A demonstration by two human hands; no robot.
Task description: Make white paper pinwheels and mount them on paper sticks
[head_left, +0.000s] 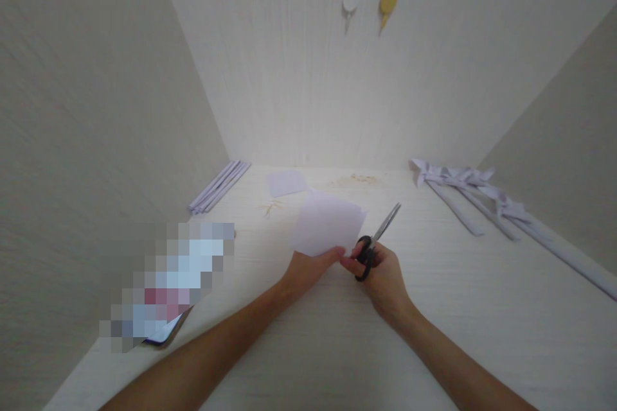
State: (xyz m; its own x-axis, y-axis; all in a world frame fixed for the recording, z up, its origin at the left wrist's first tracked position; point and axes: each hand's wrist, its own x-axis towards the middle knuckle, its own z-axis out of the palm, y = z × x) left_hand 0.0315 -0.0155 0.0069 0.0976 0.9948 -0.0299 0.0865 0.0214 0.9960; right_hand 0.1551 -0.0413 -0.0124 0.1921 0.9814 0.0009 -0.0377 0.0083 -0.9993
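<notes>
My left hand (308, 270) pinches the near edge of a white sheet of paper (328, 223) and holds it above the pale desk. Beside it my right hand (383, 276) grips black-handled scissors (376, 239); the blades point up and away to the right, next to the sheet's right edge. The fingertips of both hands nearly touch below the paper.
Several rolled paper strips (219, 186) lie at the back left and a smaller paper piece (286, 183) behind the sheet. Folded paper strips (482, 202) spread along the right. A phone (166, 332) lies at the near left. Two pins (369, 5) stick in the back wall.
</notes>
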